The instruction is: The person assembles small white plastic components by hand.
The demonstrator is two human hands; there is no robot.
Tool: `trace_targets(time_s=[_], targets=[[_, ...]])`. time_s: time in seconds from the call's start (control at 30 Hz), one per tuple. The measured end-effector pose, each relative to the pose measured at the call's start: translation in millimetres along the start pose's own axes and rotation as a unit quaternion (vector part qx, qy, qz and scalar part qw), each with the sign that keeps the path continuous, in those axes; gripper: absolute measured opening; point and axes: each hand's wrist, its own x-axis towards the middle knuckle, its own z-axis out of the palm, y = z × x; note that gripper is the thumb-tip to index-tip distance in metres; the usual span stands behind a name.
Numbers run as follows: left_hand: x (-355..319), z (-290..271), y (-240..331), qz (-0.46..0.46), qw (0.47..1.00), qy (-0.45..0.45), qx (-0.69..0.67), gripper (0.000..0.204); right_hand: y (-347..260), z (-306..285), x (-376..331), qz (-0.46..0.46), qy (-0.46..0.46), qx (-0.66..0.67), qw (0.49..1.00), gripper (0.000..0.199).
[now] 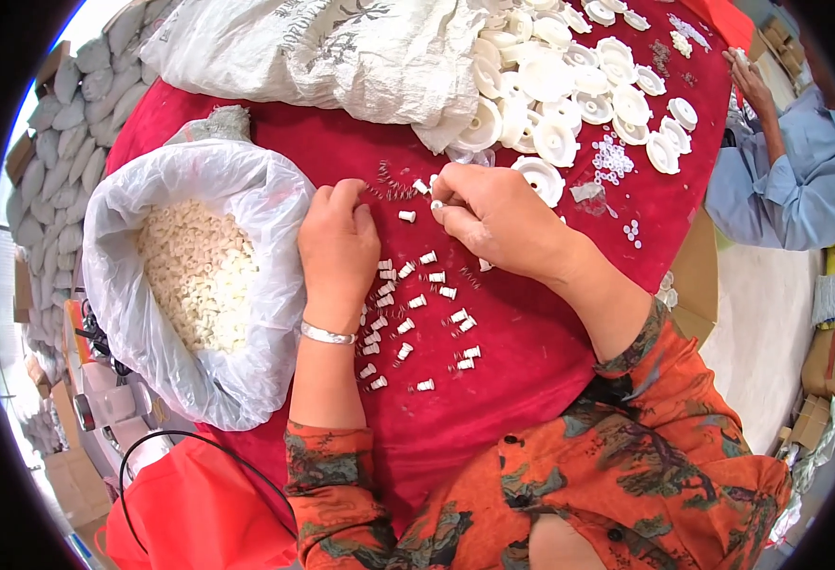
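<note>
Hands [507, 220] apart; both curled downward

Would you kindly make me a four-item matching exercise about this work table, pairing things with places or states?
Column one:
1. Right hand
2. Round white discs
3. Plastic bag
4. Bracelet

Column two:
A. Lying to the right of the white sack
B. Around the left wrist
C. Pinching a small white piece
D. Open, with many small cream pieces inside

Right pairs: 1-C, 2-A, 3-D, 4-B.
</note>
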Motion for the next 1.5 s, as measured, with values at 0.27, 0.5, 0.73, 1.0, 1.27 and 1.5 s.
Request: trace_targets(time_s=[0.27,0.5,0.73,1.0,1.27,1.5], targets=[[5,4,-1,0.037,0.995,-0.006,0.091,0.02,-2,0,2,0.012,0.001,0.052,0.999,0.012],[1,-5,-1,-0.06,0.995,-0.073,-0.023,0.006,-3,3,3,0.065,-0.007,0.165,0.984,0.011],[-6,-16,18,-0.193,0.804,-0.13,-0.547,0.012,-13,-13,6,0.18,-0.035,0.503,0.844,0.013],[-11,-13,28,-0.18,0.769,-0.153,-0.594,0.013,-16,-11,4,0.144,-0.05,0.493,0.857,0.015],[-11,-13,29,-0.177,0.771,-0.155,-0.592,0.013,-17,-8,5,0.149,-0.039,0.489,0.858,0.015],[-12,-10,28,-0.194,0.729,-0.147,-0.64,0.013,-14,-3,5,0.136,-0.03,0.445,0.885,0.014]])
